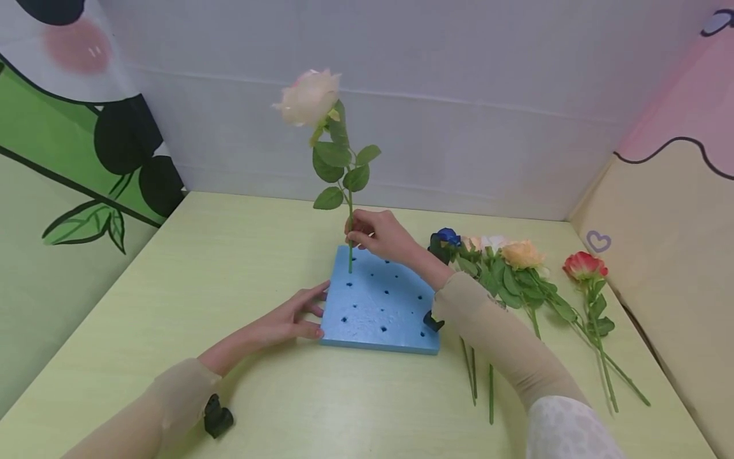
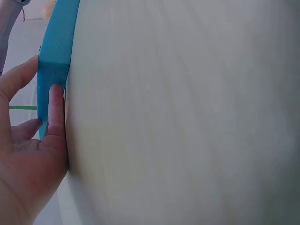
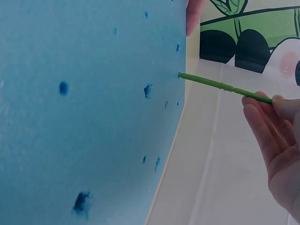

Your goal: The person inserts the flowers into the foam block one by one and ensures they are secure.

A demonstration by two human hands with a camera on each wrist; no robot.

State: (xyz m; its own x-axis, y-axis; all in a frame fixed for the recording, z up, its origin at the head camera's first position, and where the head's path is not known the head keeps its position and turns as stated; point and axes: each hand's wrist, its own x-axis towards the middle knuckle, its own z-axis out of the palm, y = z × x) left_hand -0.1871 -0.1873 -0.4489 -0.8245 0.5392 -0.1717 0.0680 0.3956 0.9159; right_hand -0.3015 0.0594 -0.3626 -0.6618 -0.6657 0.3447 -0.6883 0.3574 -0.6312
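A pale pink-white rose (image 1: 312, 99) with green leaves stands nearly upright above the blue foam board (image 1: 367, 325). My right hand (image 1: 375, 233) pinches its green stem (image 3: 220, 85) between thumb and fingers. The stem's lower end meets the board near its far left part; in the right wrist view I cannot tell whether the tip is inside a hole. Several dark holes dot the board's top. My left hand (image 1: 295, 319) rests against the board's left side, and in the left wrist view its extended fingers (image 2: 56, 110) touch the blue edge.
Right of the board lie several flowers: a blue one (image 1: 449, 236), a peach one (image 1: 522, 254) and a red one (image 1: 585, 265), with stems pointing toward the front. A white backdrop (image 1: 459, 153) rises behind the table (image 1: 252, 248), and painted panels stand at both sides.
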